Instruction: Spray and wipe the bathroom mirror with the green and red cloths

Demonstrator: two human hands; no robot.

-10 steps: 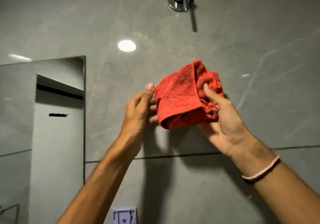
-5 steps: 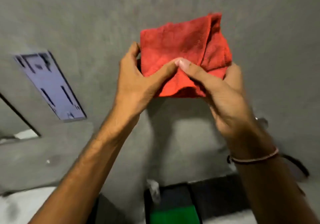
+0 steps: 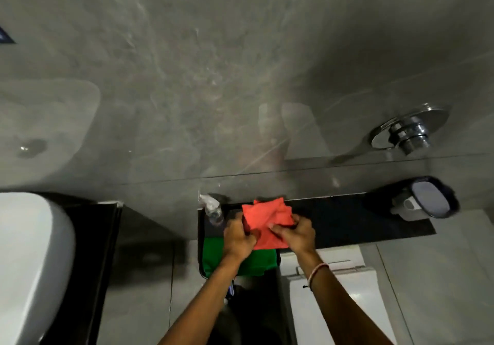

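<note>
Both hands, left hand (image 3: 238, 237) and right hand (image 3: 298, 235), now grip the folded red cloth (image 3: 266, 224) lowered from the wall over the green cloth (image 3: 256, 261), suggesting wiping is finished.

Both arms reach forward and down, forearms converging. Left hand (image 3: 238, 237) and right hand (image 3: 296, 235) sit close together, knuckles up, fingers (image 3: 275, 228) curled and pinching. A thin band circles the right wrist.
</note>
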